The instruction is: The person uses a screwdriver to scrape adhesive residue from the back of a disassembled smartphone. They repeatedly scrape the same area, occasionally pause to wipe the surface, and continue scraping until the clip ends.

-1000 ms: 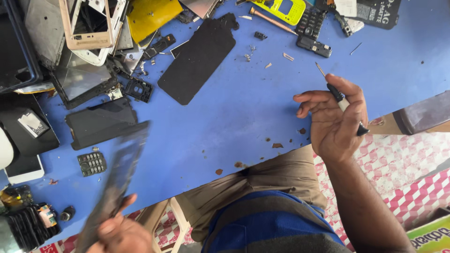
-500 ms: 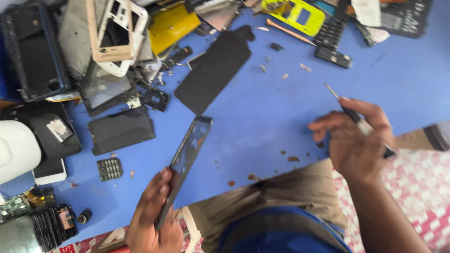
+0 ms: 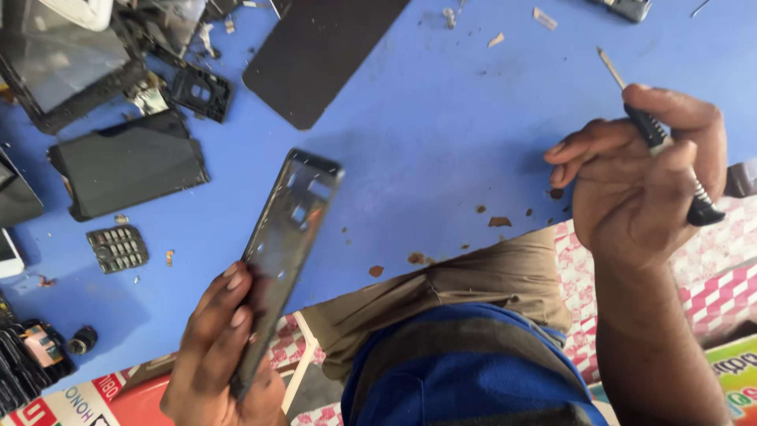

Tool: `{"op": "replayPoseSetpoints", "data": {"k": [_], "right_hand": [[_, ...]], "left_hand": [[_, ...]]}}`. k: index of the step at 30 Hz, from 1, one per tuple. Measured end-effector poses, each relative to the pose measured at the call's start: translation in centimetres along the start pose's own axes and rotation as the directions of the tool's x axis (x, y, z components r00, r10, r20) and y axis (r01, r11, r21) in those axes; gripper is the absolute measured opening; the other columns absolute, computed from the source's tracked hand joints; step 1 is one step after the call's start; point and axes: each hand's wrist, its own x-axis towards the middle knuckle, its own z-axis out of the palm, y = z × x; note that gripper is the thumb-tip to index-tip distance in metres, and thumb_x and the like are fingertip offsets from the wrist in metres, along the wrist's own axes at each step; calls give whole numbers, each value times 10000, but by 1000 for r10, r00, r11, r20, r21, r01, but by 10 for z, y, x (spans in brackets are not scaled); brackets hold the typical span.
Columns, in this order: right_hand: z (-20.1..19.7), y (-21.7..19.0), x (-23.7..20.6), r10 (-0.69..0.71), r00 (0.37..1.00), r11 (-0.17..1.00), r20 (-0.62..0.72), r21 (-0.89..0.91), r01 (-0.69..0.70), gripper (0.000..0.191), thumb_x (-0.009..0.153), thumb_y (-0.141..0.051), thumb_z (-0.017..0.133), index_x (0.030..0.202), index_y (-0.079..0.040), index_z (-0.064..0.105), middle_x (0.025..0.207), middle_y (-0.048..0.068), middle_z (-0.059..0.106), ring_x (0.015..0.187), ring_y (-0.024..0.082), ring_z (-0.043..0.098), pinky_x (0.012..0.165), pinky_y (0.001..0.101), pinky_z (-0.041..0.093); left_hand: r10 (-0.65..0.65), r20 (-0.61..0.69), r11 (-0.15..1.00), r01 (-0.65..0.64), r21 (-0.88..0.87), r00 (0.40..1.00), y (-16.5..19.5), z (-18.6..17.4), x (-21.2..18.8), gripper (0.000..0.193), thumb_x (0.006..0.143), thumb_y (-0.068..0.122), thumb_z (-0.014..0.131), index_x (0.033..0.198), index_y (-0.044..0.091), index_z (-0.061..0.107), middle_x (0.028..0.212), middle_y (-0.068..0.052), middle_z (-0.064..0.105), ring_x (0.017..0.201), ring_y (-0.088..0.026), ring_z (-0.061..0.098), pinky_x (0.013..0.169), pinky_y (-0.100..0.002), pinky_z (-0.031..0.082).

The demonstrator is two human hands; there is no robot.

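Observation:
My left hand (image 3: 225,351) grips the lower end of a thin dark phone frame (image 3: 288,237), held upright on edge over the front of the blue table (image 3: 426,142). My right hand (image 3: 639,177) is closed around a small screwdriver (image 3: 658,138) with a black ribbed handle; its metal tip points up and to the left. The two hands are well apart, the right one hovering above the table's front right edge.
A long black panel (image 3: 315,51) lies at the top centre. To the left lie a dark phone back (image 3: 126,166), a small keypad (image 3: 117,248), a camera bracket (image 3: 201,93) and other broken phone parts. Small crumbs of debris (image 3: 497,222) dot the table near my knee.
My left hand has brought the phone frame up from the lower left toward the middle. The view has moved closer to the table; my right hand still holds the screwdriver.

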Motion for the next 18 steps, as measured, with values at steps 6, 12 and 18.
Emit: {"op": "replayPoseSetpoints", "data": {"k": [6,12,18], "right_hand": [[3,-8,9,-13,998,999,65,-29,15,426,1239,-367,454,1360,40,421,915,270,639,765,311,700,662,334,586],[7,-11,14,-17,998,999,57,-49,20,451,1221,-348,447,1391,68,407,911,282,627,752,317,694,629,328,578],[1,-6,10,14,1000,1000,22,20,-15,573,1175,-465,293,1421,39,412,974,271,636,765,302,702,652,332,583]], "left_hand": [[-28,159,992,8,126,987,32,21,28,194,1039,66,626,1229,41,651,1287,-209,661,1284,-388,663,1062,-479,625],[215,395,904,-335,267,893,32,57,35,226,1014,57,690,1232,-4,697,1303,-200,680,1283,-376,656,1050,-457,608],[19,564,870,-292,398,826,53,95,27,415,970,151,634,1333,-49,631,1462,-231,584,1401,-370,536,1142,-571,441]]}}
